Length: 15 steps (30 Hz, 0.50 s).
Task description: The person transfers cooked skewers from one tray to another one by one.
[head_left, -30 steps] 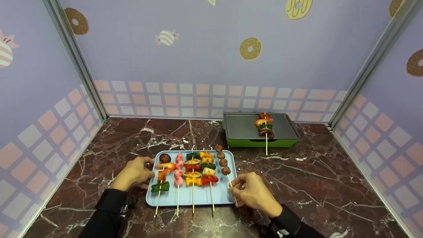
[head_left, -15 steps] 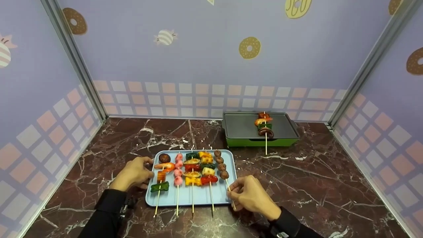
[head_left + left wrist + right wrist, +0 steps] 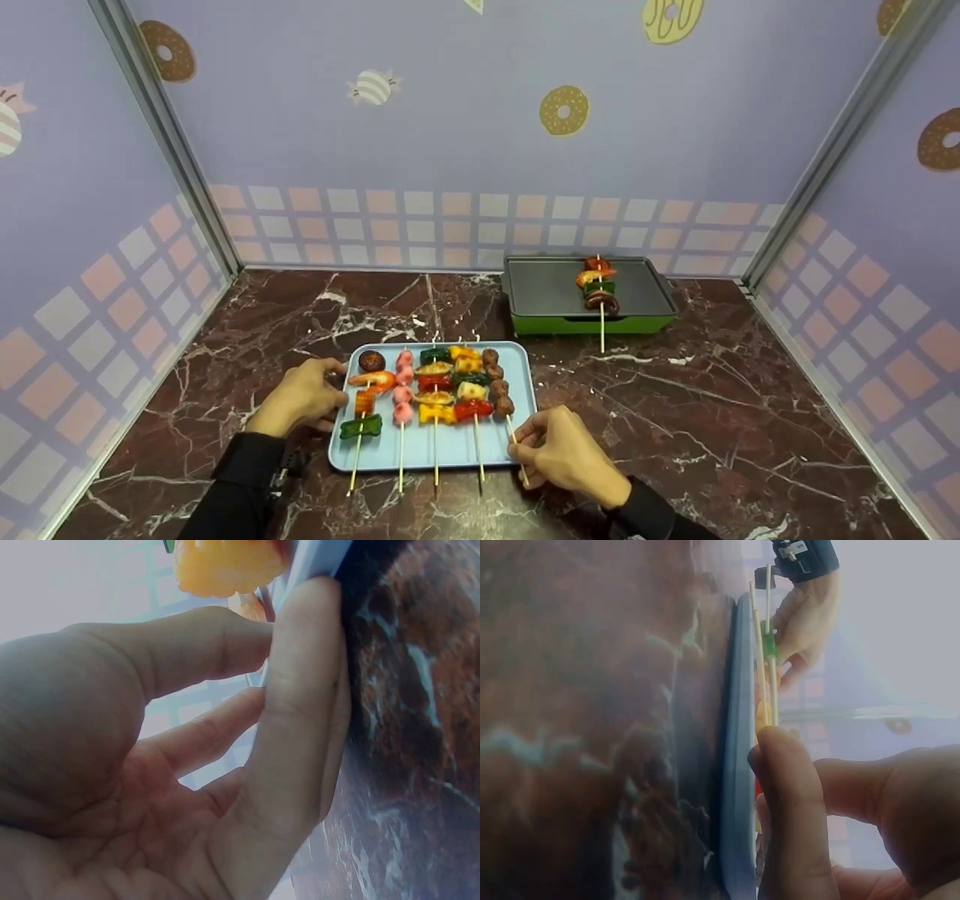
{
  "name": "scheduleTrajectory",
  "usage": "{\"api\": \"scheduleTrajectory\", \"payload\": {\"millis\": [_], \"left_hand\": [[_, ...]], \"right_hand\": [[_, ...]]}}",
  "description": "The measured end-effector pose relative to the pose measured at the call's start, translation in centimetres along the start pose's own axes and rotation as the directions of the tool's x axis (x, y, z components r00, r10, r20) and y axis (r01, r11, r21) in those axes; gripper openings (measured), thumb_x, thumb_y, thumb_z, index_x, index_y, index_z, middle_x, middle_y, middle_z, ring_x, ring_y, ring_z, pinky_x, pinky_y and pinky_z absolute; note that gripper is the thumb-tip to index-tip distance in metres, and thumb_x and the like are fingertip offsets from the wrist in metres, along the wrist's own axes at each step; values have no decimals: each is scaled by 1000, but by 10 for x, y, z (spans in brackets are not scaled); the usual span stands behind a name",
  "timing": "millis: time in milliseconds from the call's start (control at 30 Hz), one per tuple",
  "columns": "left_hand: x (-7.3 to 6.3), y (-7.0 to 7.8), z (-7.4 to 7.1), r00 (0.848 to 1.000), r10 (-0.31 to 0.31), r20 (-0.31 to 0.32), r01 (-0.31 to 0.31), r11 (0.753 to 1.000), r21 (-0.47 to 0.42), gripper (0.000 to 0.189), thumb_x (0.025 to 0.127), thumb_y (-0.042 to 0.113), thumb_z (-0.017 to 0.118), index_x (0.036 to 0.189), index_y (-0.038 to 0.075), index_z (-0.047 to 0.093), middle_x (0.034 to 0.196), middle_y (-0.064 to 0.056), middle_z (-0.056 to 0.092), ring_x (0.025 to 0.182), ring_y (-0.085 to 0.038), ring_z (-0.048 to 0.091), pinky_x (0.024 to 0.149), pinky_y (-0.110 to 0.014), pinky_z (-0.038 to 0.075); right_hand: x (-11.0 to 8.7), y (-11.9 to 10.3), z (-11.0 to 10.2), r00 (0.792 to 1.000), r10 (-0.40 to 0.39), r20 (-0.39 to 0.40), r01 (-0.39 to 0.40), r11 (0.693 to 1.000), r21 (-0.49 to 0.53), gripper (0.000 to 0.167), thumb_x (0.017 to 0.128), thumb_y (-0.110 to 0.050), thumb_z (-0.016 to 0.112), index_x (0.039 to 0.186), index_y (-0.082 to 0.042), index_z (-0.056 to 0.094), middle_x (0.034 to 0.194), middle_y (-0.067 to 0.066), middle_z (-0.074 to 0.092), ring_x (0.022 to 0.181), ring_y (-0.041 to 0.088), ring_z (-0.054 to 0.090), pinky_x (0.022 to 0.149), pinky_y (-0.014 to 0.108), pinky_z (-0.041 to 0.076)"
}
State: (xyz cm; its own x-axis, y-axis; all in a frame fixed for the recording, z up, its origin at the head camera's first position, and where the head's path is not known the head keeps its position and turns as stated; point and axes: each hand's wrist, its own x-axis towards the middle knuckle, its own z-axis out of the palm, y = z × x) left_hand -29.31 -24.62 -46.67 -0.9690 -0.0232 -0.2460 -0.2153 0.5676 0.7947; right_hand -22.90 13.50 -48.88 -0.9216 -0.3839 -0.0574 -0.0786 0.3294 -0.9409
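On a light blue tray (image 3: pixel 450 448) lie several food skewers side by side. My right hand (image 3: pixel 566 456) pinches the stick of the brown meatball skewer (image 3: pixel 497 386), whose balls lie along the tray's right side. In the right wrist view the fingers are close above the tray rim (image 3: pixel 740 765); the stick's end is hidden there. At the opposite side, my left hand (image 3: pixel 302 397) holds the tray's left edge between thumb and fingers. Nearest to it is the shrimp, corn and green pepper skewer (image 3: pixel 363 403). Pink balls (image 3: pixel 403 390) fill the skewer beside that one.
Behind the tray to the right stands a green grill with a dark grey plate (image 3: pixel 544 289). One skewer (image 3: pixel 600 289) lies on it, its stick jutting over the front edge. Patterned panels (image 3: pixel 375 165) enclose the marble-look table (image 3: pixel 720 420) at the back and sides.
The meatball skewer has moved left and slightly toward me, from the tray's right rim to beside the vegetable skewer, with my right hand following. My left hand stays at the tray's edge.
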Motion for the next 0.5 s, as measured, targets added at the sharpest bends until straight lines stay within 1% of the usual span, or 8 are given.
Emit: {"api": "scheduleTrajectory", "payload": {"millis": [233,300,367,500], "left_hand": [[-1,-2,0,1000,6,5,-6,1000,-11,50,74,-7,62,121,5,51,81,-19,59,56,-28,62,45,-41,54],[-1,-1,0,1000,8,4,-8,1000,-4,49,74,-7,62,121,5,52,81,-19,58,57,-28,62,45,-41,54],[0,-2,0,1000,9,1,-9,1000,7,49,74,-6,62,120,6,52,81,-18,58,57,-28,62,45,-41,54],[1,-1,0,1000,8,-4,-8,1000,6,48,74,-6,62,119,6,52,80,-18,58,56,-28,62,45,-41,54]], "right_hand": [[-8,-19,5,1000,-23,14,23,1000,21,11,79,-3,67,84,5,62,72,23,61,50,36,60,44,42,53],[-9,-20,6,999,-29,13,29,999,16,11,79,-4,67,84,5,62,72,23,61,50,36,60,44,42,53],[-8,-17,6,999,-34,13,34,999,16,11,80,-5,67,85,4,63,71,22,61,49,34,60,43,41,53],[-3,-3,6,1000,-27,6,27,1000,6,14,79,-11,70,85,0,64,70,17,62,47,30,60,42,39,53]]}}
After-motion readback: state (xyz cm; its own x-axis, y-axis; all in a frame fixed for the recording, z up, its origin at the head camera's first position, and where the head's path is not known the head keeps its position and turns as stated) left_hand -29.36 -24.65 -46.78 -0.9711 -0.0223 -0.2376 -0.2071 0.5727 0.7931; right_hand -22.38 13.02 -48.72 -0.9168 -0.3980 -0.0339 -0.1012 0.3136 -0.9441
